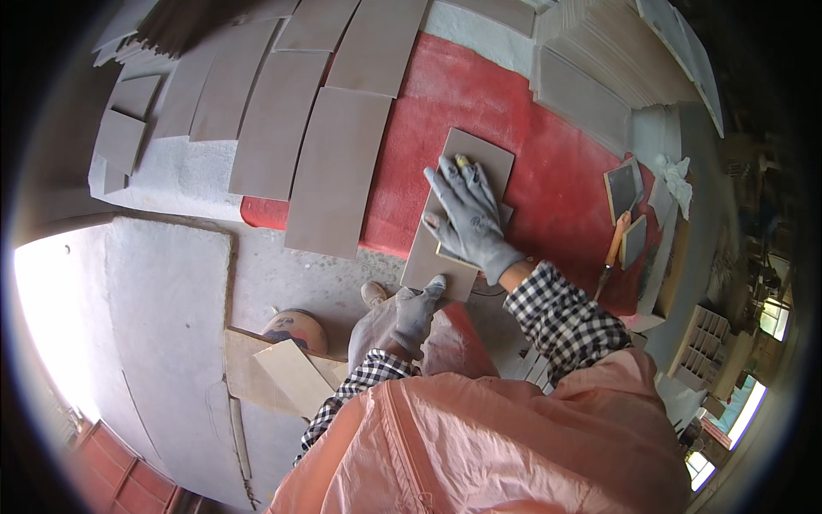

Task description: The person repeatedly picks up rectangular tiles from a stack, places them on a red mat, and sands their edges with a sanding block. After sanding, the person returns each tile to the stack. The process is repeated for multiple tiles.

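A flat grey-brown rectangular panel (431, 236) lies lengthwise in front of me, its near end past the edge of the red cloth-covered table (552, 186). My left hand (415, 311), in a grey glove, grips the panel's near end, thumb on top. On the panel's upper face rests my right hand (467, 215), gloved too, fingers spread; one fingertip shows yellow. Beneath the right palm a thin edge of a small block or pad sticks out; most of it is hidden. Similar panels (343, 170) lie in rows to the left.
An orange-handled tool (616, 239) lies at the right between dark-faced flat pads (634, 242), near a crumpled white cloth (674, 183). Stacked panels (597, 58) stand at the back right. A round stool (297, 331) and a loose board (294, 376) are at the lower left.
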A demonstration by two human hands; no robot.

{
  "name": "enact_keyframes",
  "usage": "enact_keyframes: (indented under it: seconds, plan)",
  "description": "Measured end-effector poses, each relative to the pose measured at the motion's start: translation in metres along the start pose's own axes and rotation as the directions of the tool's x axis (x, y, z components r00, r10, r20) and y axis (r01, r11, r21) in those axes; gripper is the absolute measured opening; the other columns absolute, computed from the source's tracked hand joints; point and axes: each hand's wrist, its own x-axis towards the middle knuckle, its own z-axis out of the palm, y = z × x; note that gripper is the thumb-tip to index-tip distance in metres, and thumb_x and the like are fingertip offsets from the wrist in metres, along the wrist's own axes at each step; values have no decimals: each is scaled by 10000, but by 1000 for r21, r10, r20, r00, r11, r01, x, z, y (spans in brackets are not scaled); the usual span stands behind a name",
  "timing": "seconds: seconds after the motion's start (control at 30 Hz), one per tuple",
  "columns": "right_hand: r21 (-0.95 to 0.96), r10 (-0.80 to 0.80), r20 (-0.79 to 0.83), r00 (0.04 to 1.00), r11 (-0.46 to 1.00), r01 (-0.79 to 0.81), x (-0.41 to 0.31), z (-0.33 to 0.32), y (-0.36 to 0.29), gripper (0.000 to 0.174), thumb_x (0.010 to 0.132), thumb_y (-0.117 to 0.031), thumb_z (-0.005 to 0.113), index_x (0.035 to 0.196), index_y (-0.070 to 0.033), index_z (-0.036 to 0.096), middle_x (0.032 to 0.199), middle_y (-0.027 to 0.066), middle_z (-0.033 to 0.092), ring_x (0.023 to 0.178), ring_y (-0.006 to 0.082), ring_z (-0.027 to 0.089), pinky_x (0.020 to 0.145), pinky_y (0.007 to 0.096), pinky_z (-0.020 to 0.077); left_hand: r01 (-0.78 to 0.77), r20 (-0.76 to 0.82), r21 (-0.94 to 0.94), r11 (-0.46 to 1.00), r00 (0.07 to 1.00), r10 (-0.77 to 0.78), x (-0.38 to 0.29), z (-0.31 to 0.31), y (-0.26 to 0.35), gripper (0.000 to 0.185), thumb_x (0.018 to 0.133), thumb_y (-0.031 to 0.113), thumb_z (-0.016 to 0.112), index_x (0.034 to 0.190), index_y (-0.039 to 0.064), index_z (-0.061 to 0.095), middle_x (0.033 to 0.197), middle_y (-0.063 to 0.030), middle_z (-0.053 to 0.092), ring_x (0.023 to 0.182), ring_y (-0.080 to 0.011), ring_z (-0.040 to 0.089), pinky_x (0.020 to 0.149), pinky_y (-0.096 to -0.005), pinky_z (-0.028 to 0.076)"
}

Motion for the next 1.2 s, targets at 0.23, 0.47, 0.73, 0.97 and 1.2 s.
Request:
enact_keyframes:
  seconds: [0.23, 0.47, 0.73, 0.97, 1.2]
  plan:
    - [-218, 313, -152, 938, 915, -341, 85, -28, 61, 674, 1057, -498, 439, 1594, -107, 326, 1635, 252, 309, 1498, 465, 299, 1239, 560, 205, 23, -101, 17, 1000, 995, -21, 4, 2, -1, 270, 987, 104, 700, 1241, 21, 662, 1114, -53, 706, 976, -174, 685, 833, -335, 602]
    - [9, -34, 178, 983, 999, 33, 45, 0, -30, 626, 1010, -466, 525, 1561, -183, 430, 1642, 191, 336, 1501, 444, 306, 1261, 581, 153, 55, -110, -18, 998, 992, -57, 2, 8, 1, 254, 979, 99, 711, 1226, 47, 680, 1100, -40, 713, 978, -179, 681, 832, -332, 599]
    - [-134, 234, -153, 960, 958, -255, 125, -35, 21, 669, 1031, -448, 498, 1590, -115, 344, 1652, 218, 298, 1504, 441, 296, 1253, 551, 183, -29, -79, -28, 999, 997, 26, 3, 3, -15, 332, 1039, 116, 583, 1355, 14, 567, 1242, -96, 638, 1081, -240, 670, 945, -388, 601]
    - [-93, 52, 21, 998, 994, -50, 27, -5, 21, 574, 1012, -340, 531, 1546, -152, 433, 1605, 172, 401, 1414, 407, 433, 1227, 555, 244, -98, 2, -67, 993, 995, 99, -3, 16, 3, 329, 1020, 109, 623, 1330, 42, 535, 1250, -81, 604, 1069, -212, 663, 895, -361, 621]
    - [-183, 83, -64, 994, 979, -94, 119, 42, 146, 489, 1048, -349, 505, 1509, -193, 465, 1507, 62, 538, 1129, 295, 640, 963, 488, 505, -116, -176, -6, 993, 978, 113, -6, 29, 1, 206, 993, 146, 697, 1164, 55, 627, 1065, -26, 652, 891, -128, 654, 760, -305, 591]
